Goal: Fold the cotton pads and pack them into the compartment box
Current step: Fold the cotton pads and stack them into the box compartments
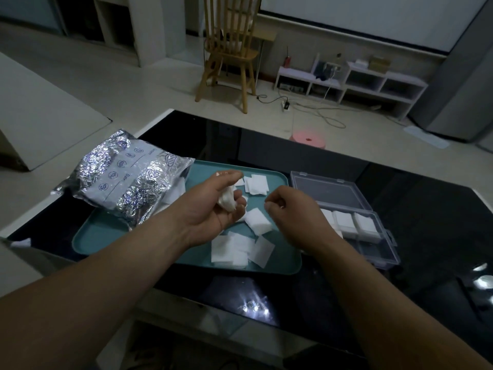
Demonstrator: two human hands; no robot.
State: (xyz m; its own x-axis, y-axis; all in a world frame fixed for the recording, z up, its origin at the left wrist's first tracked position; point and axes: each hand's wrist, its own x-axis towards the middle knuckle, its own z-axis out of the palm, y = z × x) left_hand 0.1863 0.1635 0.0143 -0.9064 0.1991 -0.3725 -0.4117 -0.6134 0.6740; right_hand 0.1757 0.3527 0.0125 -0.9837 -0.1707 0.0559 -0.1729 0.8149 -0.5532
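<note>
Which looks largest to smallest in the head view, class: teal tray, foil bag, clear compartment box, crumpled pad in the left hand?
1. teal tray
2. foil bag and clear compartment box: look about alike, and the bag lies nearer, so unranked
3. crumpled pad in the left hand

White cotton pads [241,249] strewn on tray; clear compartment box [346,217] open, partly filled.

Crumpled pad [227,202] in L hand [213,206], over tray [106,236]
</note>
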